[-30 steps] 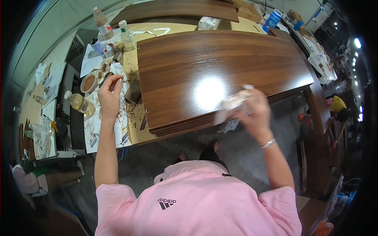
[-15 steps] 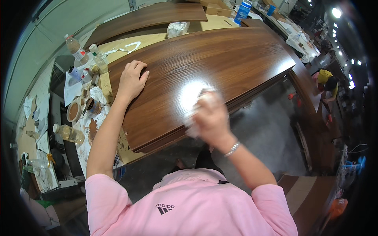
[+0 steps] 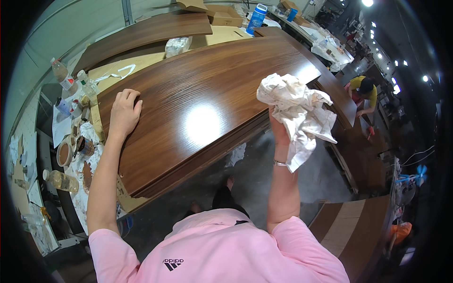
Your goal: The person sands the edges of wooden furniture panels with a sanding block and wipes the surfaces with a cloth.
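The right hand [image 3: 279, 129] has lifted off the panel [image 3: 198, 94] since half a second ago and now clenches the stained rag [image 3: 297, 111] up in the air, clear of the wood, so the wiping looks paused. Farther out, the left hand [image 3: 123, 113] stays flat and empty on the panel's left end, beside the bottles [image 3: 71, 82].

A furniture workshop: large varnished wooden panels [image 3: 207, 99] under the hands, cluttered finishing pots (left of them) [image 3: 64, 154], concrete floor [image 3: 264, 179] below.
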Motion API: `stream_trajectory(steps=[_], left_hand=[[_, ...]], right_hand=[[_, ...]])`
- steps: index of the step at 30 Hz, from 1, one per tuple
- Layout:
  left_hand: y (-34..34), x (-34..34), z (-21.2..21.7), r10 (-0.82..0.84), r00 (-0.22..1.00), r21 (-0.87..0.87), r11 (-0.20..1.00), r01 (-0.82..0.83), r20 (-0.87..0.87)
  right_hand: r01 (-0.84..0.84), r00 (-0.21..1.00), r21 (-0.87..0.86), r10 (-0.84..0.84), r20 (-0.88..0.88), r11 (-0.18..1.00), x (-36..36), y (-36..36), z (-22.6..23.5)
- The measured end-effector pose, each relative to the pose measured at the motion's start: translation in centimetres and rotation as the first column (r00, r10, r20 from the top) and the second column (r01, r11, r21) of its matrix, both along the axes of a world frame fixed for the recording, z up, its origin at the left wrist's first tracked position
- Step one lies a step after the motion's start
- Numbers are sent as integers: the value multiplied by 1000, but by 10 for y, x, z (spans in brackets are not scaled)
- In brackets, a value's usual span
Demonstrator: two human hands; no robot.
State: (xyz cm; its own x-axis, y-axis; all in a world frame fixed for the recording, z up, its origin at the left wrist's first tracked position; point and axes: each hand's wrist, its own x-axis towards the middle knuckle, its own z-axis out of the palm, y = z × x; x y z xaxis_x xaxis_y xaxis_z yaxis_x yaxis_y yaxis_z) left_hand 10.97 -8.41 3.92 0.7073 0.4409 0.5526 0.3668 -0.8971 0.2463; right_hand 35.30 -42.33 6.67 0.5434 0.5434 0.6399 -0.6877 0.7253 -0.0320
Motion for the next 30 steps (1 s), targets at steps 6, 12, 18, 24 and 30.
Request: stream_trajectory(steps=[6,12,18,24,30], left_hand=[[-4,5,4,-11,1000,11,1000,11,-9],[-5,7,2,-5,1000,-7,1000,5,-21],[-10,13,10,-14,1000,2,1000,14,3],[-10,7,4,22,999,0,1000,-22,-37],[-8,-1,8,35,999,9,999,-35,-25]], right_hand=[[849,515,-467,-187,837,247,-101,54,13],[849,-525,528,86,847,-15,-109,62,-40],[685,-497,545,237,835,-483,106,-42,-51],[875,-476,461,82,876,149,-123,59,-23],[767,-494,603,396,774,-220,43,23,-52]])
